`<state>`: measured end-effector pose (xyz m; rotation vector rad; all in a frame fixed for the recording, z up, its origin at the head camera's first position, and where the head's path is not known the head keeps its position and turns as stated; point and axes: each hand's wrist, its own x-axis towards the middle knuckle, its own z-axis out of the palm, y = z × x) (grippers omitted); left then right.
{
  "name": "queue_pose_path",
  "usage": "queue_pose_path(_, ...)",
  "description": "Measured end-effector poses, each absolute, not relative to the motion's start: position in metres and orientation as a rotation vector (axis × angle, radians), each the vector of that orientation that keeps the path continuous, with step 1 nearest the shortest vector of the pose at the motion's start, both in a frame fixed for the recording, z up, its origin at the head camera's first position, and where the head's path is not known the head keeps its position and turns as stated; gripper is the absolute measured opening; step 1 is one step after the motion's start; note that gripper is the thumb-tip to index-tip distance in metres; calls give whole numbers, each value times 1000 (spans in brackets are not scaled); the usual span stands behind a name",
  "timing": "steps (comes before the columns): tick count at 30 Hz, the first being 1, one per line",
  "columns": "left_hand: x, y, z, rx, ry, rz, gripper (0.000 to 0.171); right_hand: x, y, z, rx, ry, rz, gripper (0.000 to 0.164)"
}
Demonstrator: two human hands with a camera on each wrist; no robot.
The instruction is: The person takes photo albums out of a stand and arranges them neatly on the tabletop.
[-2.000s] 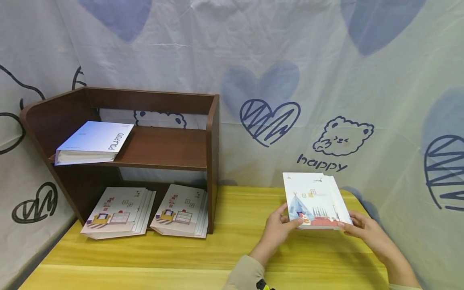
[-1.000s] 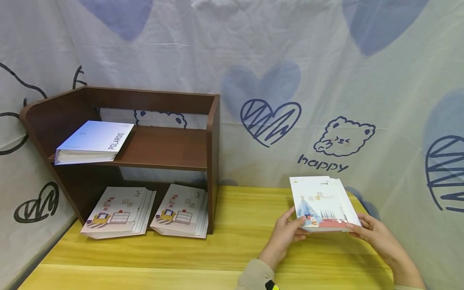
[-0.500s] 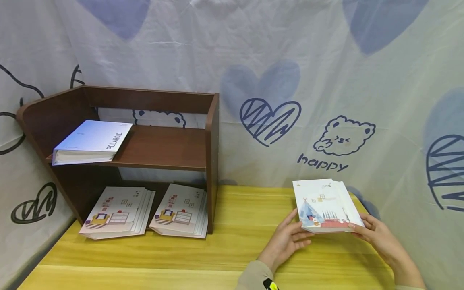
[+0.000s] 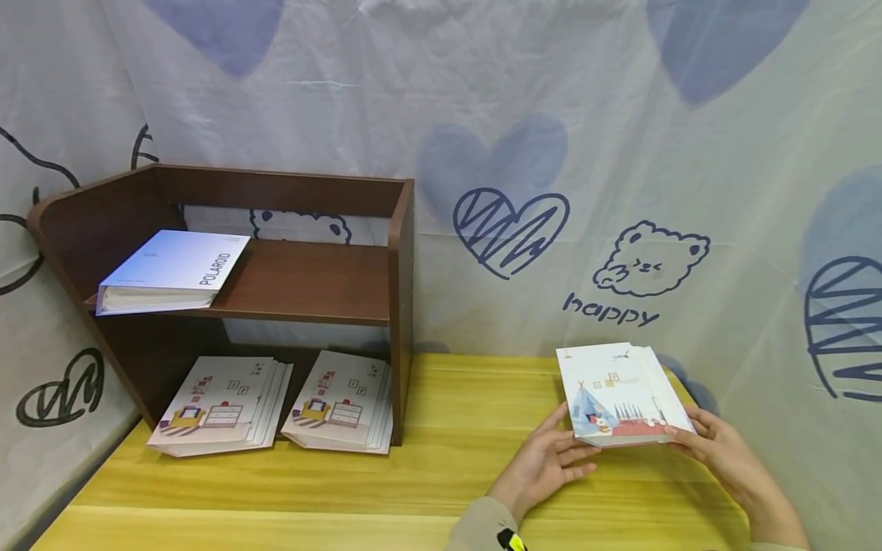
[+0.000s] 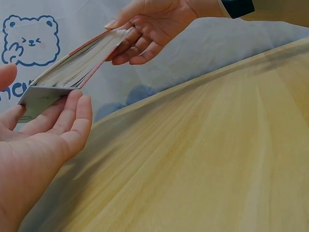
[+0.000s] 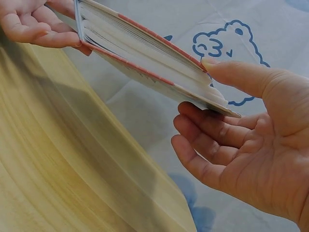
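A white photo album (image 4: 623,394) with a blue tent drawing is held up above the right side of the table, its page edges (image 6: 145,53) showing in the right wrist view. My right hand (image 4: 723,459) pinches its right edge, thumb on the cover and fingers beneath. At the spine side, my left hand (image 4: 544,463) touches the album with fairly straight fingers (image 5: 67,113). The left thumb stands off from the cover in the left wrist view.
A dark brown two-tier shelf (image 4: 402,306) stands at the left of the yellow wooden table (image 4: 276,505). On its upper board lies a blue POLAROID album (image 4: 172,264). Two stacks of white albums, left (image 4: 213,405) and right (image 4: 338,402), fill the lower level. A printed curtain (image 4: 496,92) hangs behind.
The album and both hands have moved right and slightly down. My left thumb has come off the cover and the left hand's fingers have straightened. The right hand keeps its hold.
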<state>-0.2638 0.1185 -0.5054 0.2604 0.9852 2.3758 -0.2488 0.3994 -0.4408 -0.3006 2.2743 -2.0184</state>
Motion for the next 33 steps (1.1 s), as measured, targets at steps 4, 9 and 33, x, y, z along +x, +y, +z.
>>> queue_pose_path(4, -263, 118, -505, 250, 958, 2378, 61, -249, 399, -442, -289, 2281, -2006, 48)
queue_pose_path(9, -262, 117, -505, 222, 933, 2372, 63, -250, 400, -444, -256, 2278, -2010, 43)
queue_pose_path(33, -262, 119, -510, 204, 847, 2358, 73, -254, 404, -459, -113, 2140, -2155, 23)
